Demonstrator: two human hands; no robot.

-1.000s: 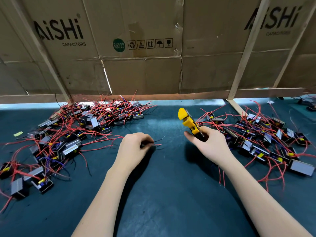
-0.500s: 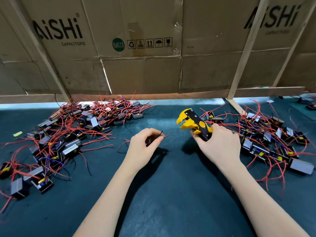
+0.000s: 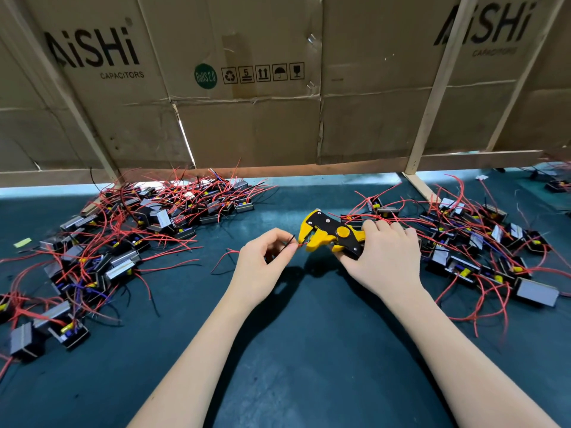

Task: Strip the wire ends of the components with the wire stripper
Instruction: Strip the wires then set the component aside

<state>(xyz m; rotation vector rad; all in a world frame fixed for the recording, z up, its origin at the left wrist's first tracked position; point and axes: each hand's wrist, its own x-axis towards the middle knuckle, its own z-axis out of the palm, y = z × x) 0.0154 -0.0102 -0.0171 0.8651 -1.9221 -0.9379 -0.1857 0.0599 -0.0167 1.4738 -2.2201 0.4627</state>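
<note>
Head view, single camera, worn on the person's head. Faces forward and down over the bench (image 3: 309, 366), wide-angle, with straight edges bowing toward the frame borders. Near range: both forearms enter from the bottom edge and meet at frame centre, left hand (image 3: 262, 267) and right hand (image 3: 386, 261) close below the lens. Upper half of frame filled by a cardboard wall (image 3: 247, 125) standing at the bench's far edge. No second view; nothing shared.

Bright, even overhead light; soft shadows pool beneath both forearms on the dark teal table mat (image 3: 309, 366); wide-angle bowing bends the edges, corners slightly soft
</note>
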